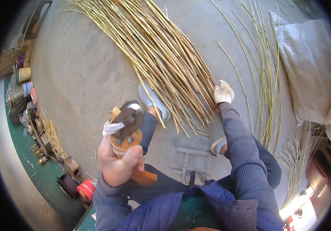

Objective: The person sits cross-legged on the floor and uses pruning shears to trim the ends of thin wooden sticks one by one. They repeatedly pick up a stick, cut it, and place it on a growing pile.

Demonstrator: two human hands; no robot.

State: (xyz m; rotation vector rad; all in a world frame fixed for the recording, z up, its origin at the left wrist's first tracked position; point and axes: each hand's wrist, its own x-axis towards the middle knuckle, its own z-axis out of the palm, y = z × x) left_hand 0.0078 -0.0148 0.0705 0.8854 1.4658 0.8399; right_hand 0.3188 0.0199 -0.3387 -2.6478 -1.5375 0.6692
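My left hand (117, 161) is closed around a wooden-handled hand tool (126, 127), held up at the left of my lap. The tool has a tan wooden body, a dark block and a shiny metal part at its top; blur hides its exact kind. White wrapping covers one fingertip of this hand. Stretched out forward, my right hand (224, 92) wears a white glove. Its fingers curl in at the right edge of a big pile of long yellow-brown rods (165, 61), seemingly around an outer rod. The rods lie on the floor, their near ends between my feet.
Thinner green stalks (267, 77) lie to the right, beside a large whitish sack (308, 65). A small low stool frame (196, 154) stands between my legs. Along the left, a green surface (30, 161) carries clutter, with a red spool (86, 189) and dry straw (51, 134) nearby.
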